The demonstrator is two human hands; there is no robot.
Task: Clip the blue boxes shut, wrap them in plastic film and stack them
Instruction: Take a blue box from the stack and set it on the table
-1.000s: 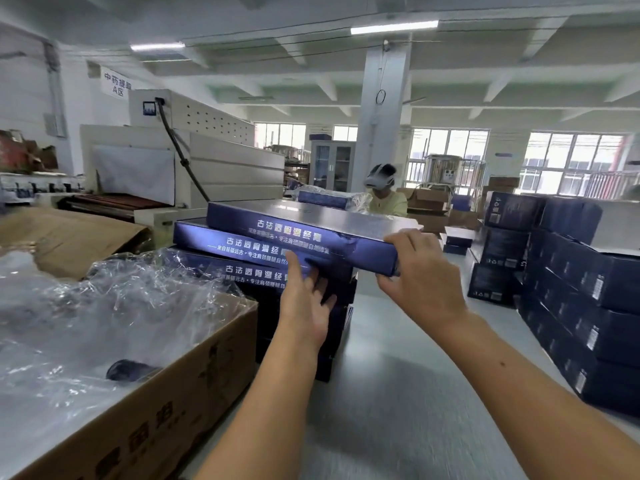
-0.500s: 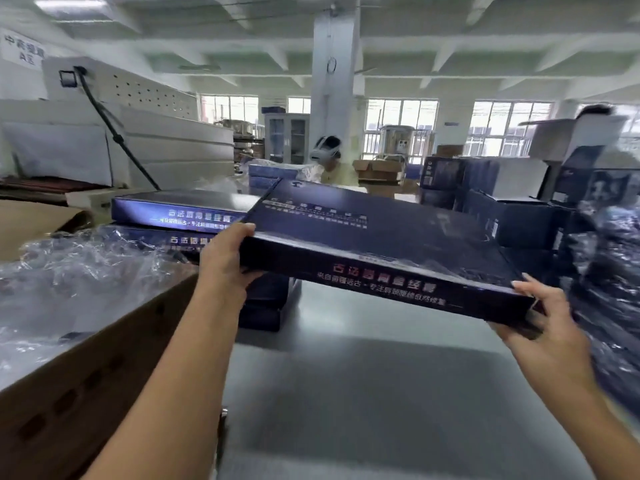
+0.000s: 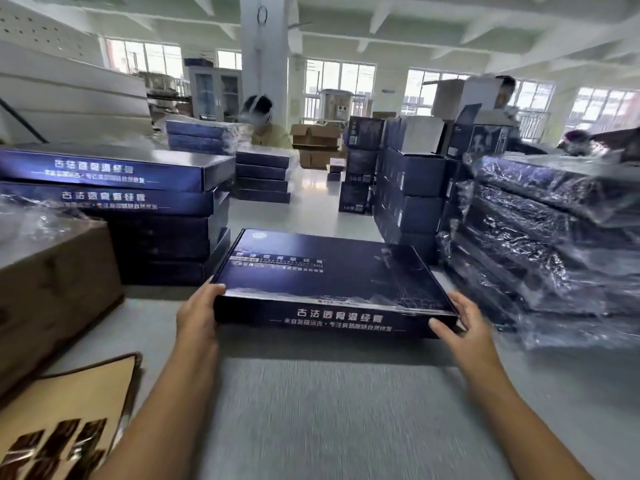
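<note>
Blue box (image 3: 332,275) between left hand (image 3: 197,317), right hand (image 3: 460,320)

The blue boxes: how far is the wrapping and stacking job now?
Done: a stack of film-wrapped dark blue boxes stands on the right. In hand: the left hand and right hand grip one flat, unwrapped blue cardboard box at its near corners on the grey table. Left: this box needs film, and the unwrapped blue boxes stacked on the left wait too.
</note>
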